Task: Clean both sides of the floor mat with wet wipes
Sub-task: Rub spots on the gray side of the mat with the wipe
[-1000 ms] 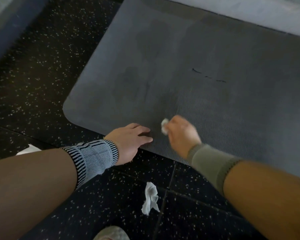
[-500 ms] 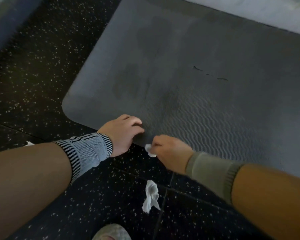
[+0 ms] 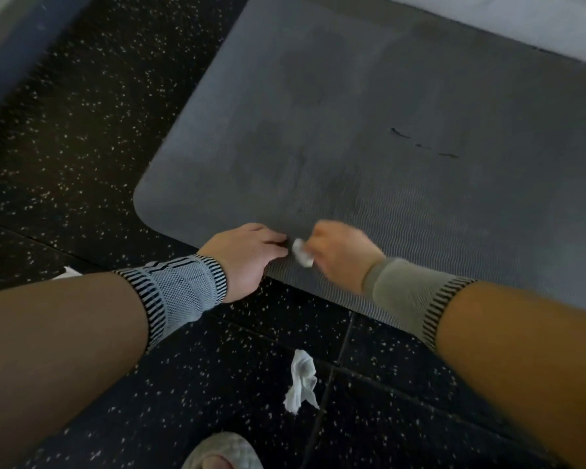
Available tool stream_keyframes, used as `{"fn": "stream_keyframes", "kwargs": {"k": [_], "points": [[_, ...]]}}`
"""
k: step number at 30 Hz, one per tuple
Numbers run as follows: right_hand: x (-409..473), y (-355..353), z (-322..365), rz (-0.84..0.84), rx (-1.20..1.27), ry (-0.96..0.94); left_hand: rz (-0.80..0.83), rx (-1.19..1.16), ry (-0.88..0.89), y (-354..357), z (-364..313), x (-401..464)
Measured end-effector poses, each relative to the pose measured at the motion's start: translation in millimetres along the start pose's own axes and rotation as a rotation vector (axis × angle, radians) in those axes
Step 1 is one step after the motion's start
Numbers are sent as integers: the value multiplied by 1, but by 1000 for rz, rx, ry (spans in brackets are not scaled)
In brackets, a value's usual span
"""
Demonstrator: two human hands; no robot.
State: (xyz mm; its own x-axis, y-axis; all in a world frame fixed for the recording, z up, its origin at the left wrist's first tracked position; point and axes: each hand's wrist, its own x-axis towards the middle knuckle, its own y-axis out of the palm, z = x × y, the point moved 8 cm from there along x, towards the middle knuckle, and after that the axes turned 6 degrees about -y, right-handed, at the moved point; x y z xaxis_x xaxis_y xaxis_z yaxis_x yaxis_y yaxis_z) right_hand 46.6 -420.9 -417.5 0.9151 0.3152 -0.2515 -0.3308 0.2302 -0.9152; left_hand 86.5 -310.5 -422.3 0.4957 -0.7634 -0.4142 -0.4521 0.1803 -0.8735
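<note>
R hand (image 3: 340, 253) grip pinches balled wet wipe (image 3: 301, 253) on floor mat (image 3: 386, 147) near edge; L hand (image 3: 247, 253) grip flat, pressing mat. No legible writing.

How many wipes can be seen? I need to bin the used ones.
2 for sure: one in the right hand, wipe; one crumpled on the floor. A white scrap behind the left forearm may be a third.

mat (image 3: 403, 137): I see grey ribbed floor mat, flat on dark speckled floor, rounded near-left corner, darker damp patches centre-left, small dark marks far right.
wipe (image 3: 301, 253): white, crumpled, at mat's near edge.
used wipe (image 3: 301, 380): white, crumpled, on floor nearer than mat.
</note>
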Motion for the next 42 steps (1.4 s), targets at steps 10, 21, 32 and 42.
{"fn": "stream_keyframes", "kwargs": {"k": [10,21,32,42], "points": [[4,-4,-4,3,16,8,-53,-40,18,-5,-5,10],[10,-17,-18,-27,-15,34,-158,-104,-57,-29,-5,58],[8,-77,-39,221,-205,-72,-224,-187,-162,-36,-6,68],[15,-42,-12,181,-88,-384,-7,5,-124,-35,-12,71]]}}
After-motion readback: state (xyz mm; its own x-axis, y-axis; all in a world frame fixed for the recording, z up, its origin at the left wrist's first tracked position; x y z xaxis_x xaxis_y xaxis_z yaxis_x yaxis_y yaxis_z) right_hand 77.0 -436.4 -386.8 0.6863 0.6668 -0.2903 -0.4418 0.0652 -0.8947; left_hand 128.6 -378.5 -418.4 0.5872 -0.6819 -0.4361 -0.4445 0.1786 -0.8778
